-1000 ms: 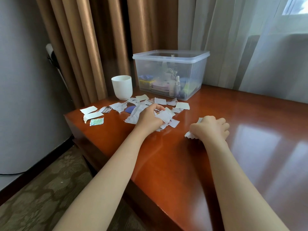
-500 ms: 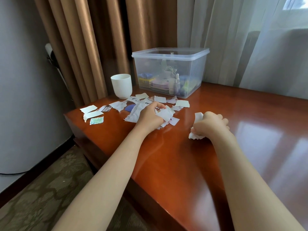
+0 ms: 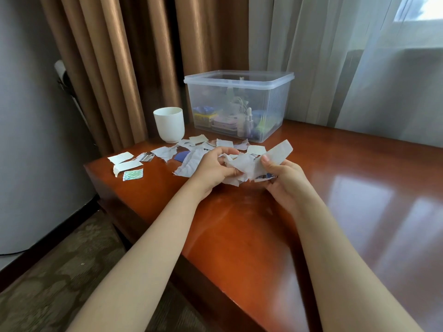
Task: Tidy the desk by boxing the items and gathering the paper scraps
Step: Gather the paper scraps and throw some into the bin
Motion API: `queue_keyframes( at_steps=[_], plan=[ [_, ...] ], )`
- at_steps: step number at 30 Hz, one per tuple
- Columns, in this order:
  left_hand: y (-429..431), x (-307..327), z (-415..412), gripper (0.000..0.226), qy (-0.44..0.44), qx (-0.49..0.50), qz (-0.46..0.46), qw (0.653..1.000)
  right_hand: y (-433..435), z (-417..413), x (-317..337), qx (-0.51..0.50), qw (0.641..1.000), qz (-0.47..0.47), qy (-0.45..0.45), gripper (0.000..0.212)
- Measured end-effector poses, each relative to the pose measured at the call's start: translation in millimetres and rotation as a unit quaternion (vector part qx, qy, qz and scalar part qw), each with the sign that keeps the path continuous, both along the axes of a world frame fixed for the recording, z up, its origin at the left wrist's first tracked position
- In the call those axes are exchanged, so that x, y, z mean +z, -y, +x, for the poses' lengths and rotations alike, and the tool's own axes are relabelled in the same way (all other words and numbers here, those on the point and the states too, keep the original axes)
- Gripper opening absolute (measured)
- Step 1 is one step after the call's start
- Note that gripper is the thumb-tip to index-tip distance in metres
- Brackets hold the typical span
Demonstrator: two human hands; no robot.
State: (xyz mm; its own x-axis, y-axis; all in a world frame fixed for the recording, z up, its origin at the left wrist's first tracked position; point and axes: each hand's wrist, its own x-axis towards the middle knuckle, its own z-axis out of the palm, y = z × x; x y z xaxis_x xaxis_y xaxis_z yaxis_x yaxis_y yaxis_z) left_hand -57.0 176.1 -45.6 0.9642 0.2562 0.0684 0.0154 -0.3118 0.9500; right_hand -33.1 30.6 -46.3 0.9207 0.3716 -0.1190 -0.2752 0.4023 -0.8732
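Step in hand: scrap gathering. Left hand (image 3: 213, 168) and right hand (image 3: 285, 178) both grip one wad of paper scraps (image 3: 247, 164) just above the desk (image 3: 335, 188). Loose scraps (image 3: 165, 150) lie at 9 to 12 o'clock of the hands. Filled clear box (image 3: 275, 109) at 12, white cup (image 3: 169, 124) at 10. Next move probably calls for one hand freed to collect the 9 o'clock outliers.

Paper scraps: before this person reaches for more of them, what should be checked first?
1. Left hand grips the bunch of scraps: ok.
2. Right hand pinches a long strip against that bunch: ok.
3. All scraps gathered: not ok; loose scraps lie on the desk.
4. Cup stands apart from both hands: ok.
5. Small items sit inside the box: ok.
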Motion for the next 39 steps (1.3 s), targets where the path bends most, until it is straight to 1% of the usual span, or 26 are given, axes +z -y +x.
queue_keyframes(
  at_steps=[3, 5, 7, 10, 12, 15, 19, 21, 24, 26, 27, 29, 31, 34, 35, 36, 37, 39],
  plan=[
    [0, 0, 0, 0.045, 0.013, -0.041, 0.01, 0.999, -2, -1, -2, 0.001, 1.0, -0.008, 0.028, 0.012],
    [1, 0, -1, 0.044, 0.022, -0.064, 0.021, 0.997, -2, -1, -3, 0.025, 0.999, -0.011, 0.035, 0.015],
    [0, -1, 0, 0.044, 0.028, -0.071, 0.025, 0.997, -2, -1, -6, 0.04, 0.999, -0.009, 0.034, 0.017],
    [1, -3, 2, 0.046, 0.034, -0.077, 0.023, 0.996, -1, 1, -8, 0.024, 0.999, -0.02, 0.043, 0.031],
    [1, -4, 2, 0.046, 0.04, -0.082, 0.035, 0.995, -1, 2, -9, 0.016, 0.998, -0.03, 0.048, 0.035],
    [2, -3, 1, 0.047, 0.057, -0.099, 0.04, 0.993, 0, 3, -11, 0.022, 0.998, -0.027, 0.049, 0.037],
    [1, 2, -1, 0.045, 0.08, -0.12, 0.032, 0.989, 3, 3, -8, 0.062, 0.997, -0.022, 0.036, 0.029],
    [0, 5, 1, 0.045, 0.067, -0.132, 0.057, 0.987, 4, 5, -8, 0.064, 0.997, -0.021, 0.038, 0.03],
    [2, 20, 7, 0.054, 0.012, -0.175, 0.14, 0.974, 4, 6, -10, 0.02, 0.996, -0.049, 0.071, 0.036],
    [5, 33, 14, 0.062, -0.019, -0.2, 0.194, 0.96, 2, 6, -11, -0.015, 0.994, -0.062, 0.087, 0.031],
    [8, 39, 18, 0.065, -0.027, -0.21, 0.204, 0.956, 2, 7, -11, -0.036, 0.993, -0.067, 0.091, 0.027],
    [14, 44, 25, 0.068, -0.046, -0.23, 0.193, 0.953, 2, 9, -10, -0.081, 0.99, -0.07, 0.09, 0.023],
    [18, 42, 32, 0.07, -0.069, -0.257, 0.16, 0.951, 4, 13, -11, -0.122, 0.988, -0.06, 0.077, 0.026],
    [18, 38, 41, 0.062, -0.075, -0.282, 0.063, 0.954, 7, 20, -15, -0.182, 0.979, -0.054, 0.068, 0.026],
    [16, 39, 44, 0.057, -0.068, -0.272, 0.031, 0.959, 7, 24, -17, -0.202, 0.975, -0.057, 0.076, 0.024],
    [14, 41, 48, 0.053, -0.06, -0.246, 0.024, 0.967, 7, 28, -17, -0.221, 0.969, -0.061, 0.087, 0.021],
    [13, 42, 51, 0.05, -0.052, -0.207, 0.049, 0.976, 7, 33, -18, -0.24, 0.964, -0.067, 0.096, 0.02],
    [12, 43, 59, 0.051, -0.062, -0.123, 0.142, 0.98, 7, 41, -19, -0.272, 0.953, -0.083, 0.105, 0.021]
  ],
)
